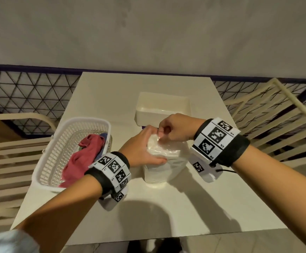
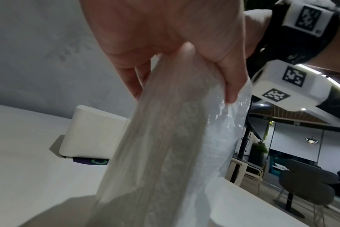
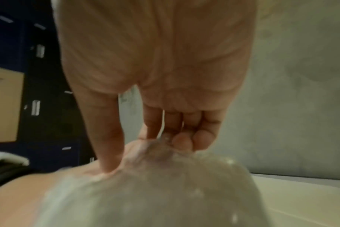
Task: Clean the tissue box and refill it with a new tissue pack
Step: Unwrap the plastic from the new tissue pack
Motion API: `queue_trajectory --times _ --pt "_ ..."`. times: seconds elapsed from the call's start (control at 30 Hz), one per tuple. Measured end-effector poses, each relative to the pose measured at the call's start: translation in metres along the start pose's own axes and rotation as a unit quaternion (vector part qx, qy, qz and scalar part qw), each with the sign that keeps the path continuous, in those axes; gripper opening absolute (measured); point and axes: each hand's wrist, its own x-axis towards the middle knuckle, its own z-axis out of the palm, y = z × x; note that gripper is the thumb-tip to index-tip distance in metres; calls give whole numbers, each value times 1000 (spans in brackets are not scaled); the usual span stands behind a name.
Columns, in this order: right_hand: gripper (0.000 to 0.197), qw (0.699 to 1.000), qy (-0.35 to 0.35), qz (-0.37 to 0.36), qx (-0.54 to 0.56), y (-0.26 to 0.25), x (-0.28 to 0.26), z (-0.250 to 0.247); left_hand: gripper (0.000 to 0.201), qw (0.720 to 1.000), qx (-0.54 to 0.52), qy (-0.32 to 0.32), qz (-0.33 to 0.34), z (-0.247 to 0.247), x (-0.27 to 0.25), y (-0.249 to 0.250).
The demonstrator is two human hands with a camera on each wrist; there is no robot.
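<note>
A new tissue pack (image 1: 164, 164) in clear plastic wrap stands on end in the middle of the table (image 1: 185, 207). My left hand (image 1: 144, 150) grips its upper part from the left side, thumb across the front. My right hand (image 1: 168, 129) pinches the plastic wrap at the pack's top end. The left wrist view shows the pack (image 2: 165, 145) running down from my left hand (image 2: 165, 38). In the right wrist view my right hand (image 3: 165, 138) pinches the wrap (image 3: 159, 184). The open cream tissue box (image 1: 162, 108) stands just behind, with nothing visible inside it.
A white slatted basket (image 1: 71, 152) at the left holds a red cloth (image 1: 82, 157) and something blue. Cream slatted chairs (image 1: 276, 125) flank the table. A purple item (image 2: 89, 161) lies under the box's near edge.
</note>
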Motion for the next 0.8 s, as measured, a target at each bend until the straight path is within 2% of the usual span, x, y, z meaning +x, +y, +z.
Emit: queue_trajectory --times 0.1,0.2,0.3,0.43,0.57,0.63,0.7,0.8 --pt "11 999 30 -40 -8 -8 2 7 74 1000 -16 5 -1 -4 0 -6" --pt "22 999 35 -20 6 -11 2 11 77 1000 -5 2 5 -5 1 -7" --pt "5 997 64 -30 -15 -15 2 17 73 1000 -7 11 2 -4 2 -5" --pt "6 991 84 -99 -10 -13 -1 25 72 999 -45 15 -15 -5 1 -10" --pt "9 992 59 -86 64 -7 -5 18 85 998 -65 15 -2 -4 1 -11" --pt "16 992 62 -93 53 -7 -6 15 82 998 -67 18 0 -7 3 -11" --pt "9 994 73 -76 11 -9 -8 11 80 998 -54 12 1 -7 2 -13" --pt "44 996 91 11 -10 -7 -6 1 75 999 -51 5 0 -5 1 -11"
